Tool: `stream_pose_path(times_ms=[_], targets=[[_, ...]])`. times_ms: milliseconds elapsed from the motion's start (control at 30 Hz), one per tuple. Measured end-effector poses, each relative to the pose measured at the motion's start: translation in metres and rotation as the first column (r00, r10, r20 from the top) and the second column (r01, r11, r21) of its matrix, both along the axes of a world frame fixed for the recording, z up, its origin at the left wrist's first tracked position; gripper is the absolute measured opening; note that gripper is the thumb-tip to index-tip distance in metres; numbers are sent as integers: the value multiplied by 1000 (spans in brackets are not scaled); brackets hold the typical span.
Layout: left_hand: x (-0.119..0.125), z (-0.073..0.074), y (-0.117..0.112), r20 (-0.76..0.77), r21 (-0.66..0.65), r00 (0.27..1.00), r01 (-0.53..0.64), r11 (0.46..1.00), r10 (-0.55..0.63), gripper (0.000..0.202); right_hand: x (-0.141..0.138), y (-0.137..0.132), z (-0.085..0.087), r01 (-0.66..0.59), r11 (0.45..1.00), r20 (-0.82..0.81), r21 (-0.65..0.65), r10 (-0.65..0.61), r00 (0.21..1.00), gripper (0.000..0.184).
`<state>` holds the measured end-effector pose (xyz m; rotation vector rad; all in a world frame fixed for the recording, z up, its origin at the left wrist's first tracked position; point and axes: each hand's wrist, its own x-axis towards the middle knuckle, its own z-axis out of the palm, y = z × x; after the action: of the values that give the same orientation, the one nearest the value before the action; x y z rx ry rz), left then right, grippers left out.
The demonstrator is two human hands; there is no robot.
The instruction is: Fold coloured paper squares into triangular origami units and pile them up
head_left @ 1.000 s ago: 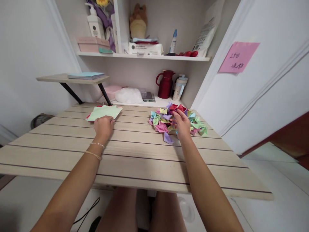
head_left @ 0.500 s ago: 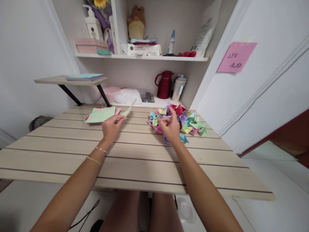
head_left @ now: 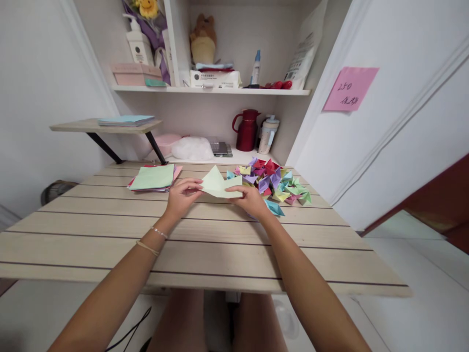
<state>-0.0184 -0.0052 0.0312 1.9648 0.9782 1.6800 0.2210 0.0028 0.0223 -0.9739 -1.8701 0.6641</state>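
Between both hands is a pale green sheet of paper (head_left: 216,184), bent so that one corner points up and away from me. My left hand (head_left: 182,195) pinches its left corner between thumb and fingers. On the other side, my right hand (head_left: 249,199) grips the right part, thumb on top and the other fingers underneath. Just beyond my right hand lies a heap of folded paper boats (head_left: 271,181) in many colours. A stack of coloured paper sheets (head_left: 154,177), pale green on top, rests left of my left hand.
The slatted wooden table (head_left: 220,244) ends in front of my legs. A small raised shelf (head_left: 73,126) on black brackets carries blue paper at the left. Behind stand a dark red jug (head_left: 247,132), a pale tumbler (head_left: 268,135) and a white plastic bag (head_left: 192,148).
My left hand has brought the pale green sheet to the right, away from the stack. My right hand has come left from above the boats and taken hold of the sheet.
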Motion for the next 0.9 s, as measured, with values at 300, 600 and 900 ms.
stream_pose_path(times_ms=[300,600,900], targets=[[5,-2,5,346,-425,925,302,853,-156,50,-1,2,-4,-2,1000,-244,-12,-1,970,24],[16,-9,0,385,-480,919,282,831,-89,40,-17,-2,-6,42,984,-440,-174,-115,891,52],[9,-5,5,474,-370,880,167,914,31,42,-19,-10,-4,-102,993,-64,-54,99,993,49]])
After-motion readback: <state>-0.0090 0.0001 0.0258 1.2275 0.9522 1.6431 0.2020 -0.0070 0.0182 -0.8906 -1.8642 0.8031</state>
